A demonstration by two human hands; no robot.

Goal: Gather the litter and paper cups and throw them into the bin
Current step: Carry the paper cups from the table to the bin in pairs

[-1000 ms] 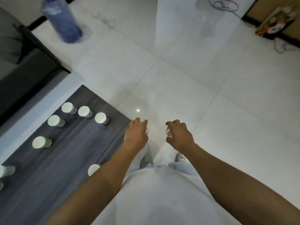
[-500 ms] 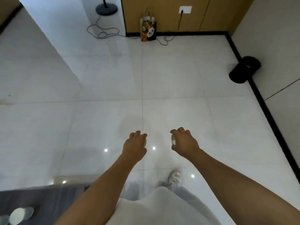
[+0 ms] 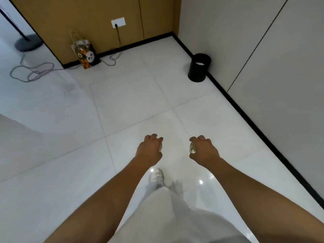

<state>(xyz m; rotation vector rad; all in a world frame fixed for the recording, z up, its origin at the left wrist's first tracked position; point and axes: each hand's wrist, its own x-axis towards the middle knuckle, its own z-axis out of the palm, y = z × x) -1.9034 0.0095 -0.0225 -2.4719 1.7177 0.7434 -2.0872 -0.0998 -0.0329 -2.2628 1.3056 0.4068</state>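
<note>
- Person's standing on a white tile floor (image 3: 133, 95), both arms stretched out fwd and down, hands side by side w/ a gap between them.
- Left hand (image 3: 149, 149) is curled knuckles-up around a paper cup (image 3: 160, 146). Only a thin white sliver of it pokes out on the thumb side, the rest is hidden under the palm.
- Right hand (image 3: 204, 150) is the same deal, fingers wrapped over a second cup (image 3: 192, 147). You can see its round pale end facing the left hand. Can't tell if either one is a single cup or a stack.
- The bin (image 3: 199, 67) is a small black round one, upright on the floor at the foot of the grey wall (image 3: 263, 58) on the right, near the room corner. Well ahead of the hands, nowhere close to them. Smth white sits inside near the rim, too small to say what.
- Black skirting (image 3: 249, 118) runs along the base of that wall and round the corner.
- Back wall has wood panels (image 3: 84, 20) w/ a white socket (image 3: 118, 22), plug in it, and a cable (image 3: 33, 72) trailing and looping across the floor to the left.
- Gift bag (image 3: 86, 55) w/ a panda print stands against the wood panel, left of the socket.
- Dark round lamp/stand base (image 3: 29, 43) at far left, blurry.
- Light trousers and one pale shoe (image 3: 157, 178) show below the hands.
</note>
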